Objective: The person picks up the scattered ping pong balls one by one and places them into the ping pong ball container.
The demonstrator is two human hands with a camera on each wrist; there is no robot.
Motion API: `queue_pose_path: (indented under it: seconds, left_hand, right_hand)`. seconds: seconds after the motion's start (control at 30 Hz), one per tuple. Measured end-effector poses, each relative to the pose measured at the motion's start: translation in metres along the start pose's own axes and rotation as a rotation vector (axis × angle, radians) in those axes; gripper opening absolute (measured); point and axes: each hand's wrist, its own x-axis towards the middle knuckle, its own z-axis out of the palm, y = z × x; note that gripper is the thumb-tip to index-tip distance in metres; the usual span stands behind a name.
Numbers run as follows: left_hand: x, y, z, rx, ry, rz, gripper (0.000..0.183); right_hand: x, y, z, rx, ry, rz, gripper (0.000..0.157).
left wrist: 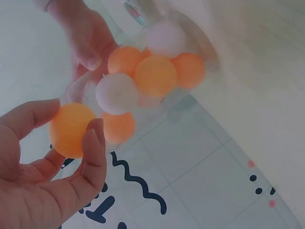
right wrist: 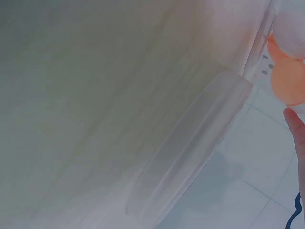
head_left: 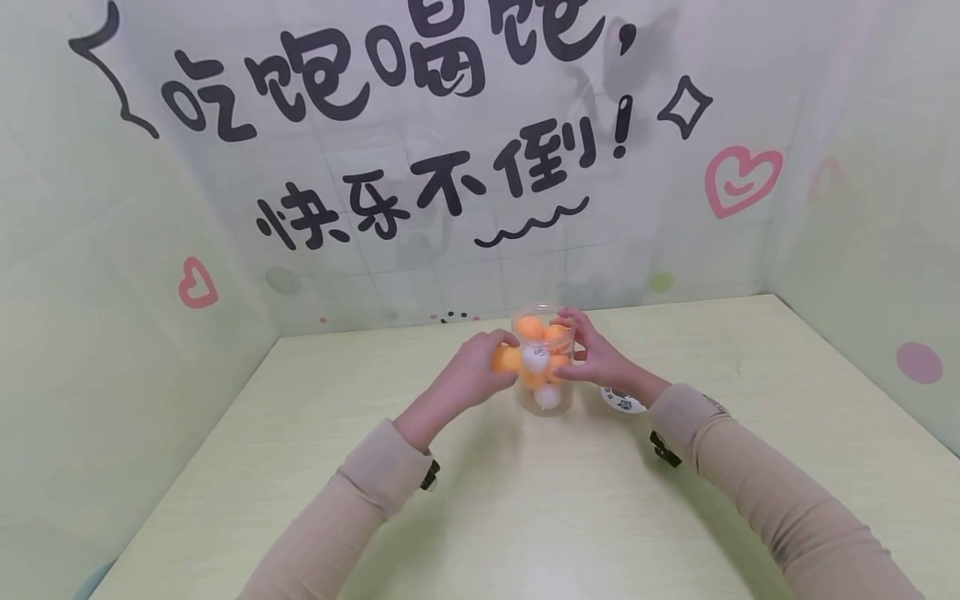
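Note:
A clear plastic jar (head_left: 527, 402) stands upright on the table, holding several orange and white ping-pong balls. My right hand (head_left: 603, 357) grips the jar from the right side, near its upper half. Between the thumb and fingers of my left hand (head_left: 474, 367) is one orange ping-pong ball (left wrist: 73, 130), held outside the jar on its left, near the top end. In the left wrist view, a white ball (left wrist: 116, 94) and several orange ones show through the jar wall. Only a fingertip of the right hand (right wrist: 298, 133) shows in the right wrist view.
A round lid (head_left: 622, 402) with a printed design lies on the table right of the jar, partly behind the right forearm. Its translucent rim (right wrist: 195, 148) fills the middle of the right wrist view. Behind the pale table (head_left: 360, 375) hangs a printed curtain (head_left: 420, 275).

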Motion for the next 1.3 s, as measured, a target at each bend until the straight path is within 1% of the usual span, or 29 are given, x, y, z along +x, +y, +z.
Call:
queue_pose_path:
  seconds: [0.17, 0.27, 0.53, 0.7, 0.87, 1.03, 1.2, 1.3]
  left_hand:
    - [0.004, 0.007, -0.01, -0.015, 0.054, 0.027, 0.038]
    - [0.008, 0.012, -0.014, -0.021, 0.065, 0.031, 0.039]
    - [0.02, 0.021, -0.02, -0.037, 0.077, 0.002, 0.042]
    - [0.028, 0.023, -0.02, -0.033, 0.075, 0.004, 0.043]
    - [0.037, 0.023, -0.018, -0.021, 0.08, 0.002, 0.043]
    - [0.045, 0.025, -0.014, -0.034, 0.092, 0.004, 0.044]
    - [0.049, 0.025, -0.009, -0.037, 0.084, 0.005, 0.044]
    - [0.049, 0.026, -0.008, -0.041, 0.075, -0.006, 0.043]
  right_hand:
    - [0.001, 0.0, 0.0, 0.014, -0.003, -0.008, 0.08]
    - [0.001, 0.0, 0.0, 0.022, 0.0, -0.005, 0.08]
    - [-0.001, -0.001, 0.0, 0.015, 0.002, 0.016, 0.081]
    - [-0.001, -0.002, 0.0, 0.006, -0.005, 0.02, 0.081]
    - [-0.001, -0.003, -0.001, 0.022, -0.009, 0.02, 0.08]
    - [0.0, -0.001, -0.001, 0.035, -0.009, 0.015, 0.08]
    - [0.001, 0.0, -0.001, 0.032, -0.007, 0.018, 0.08]
    - [0.001, 0.001, -0.001, 0.034, -0.005, 0.014, 0.08]
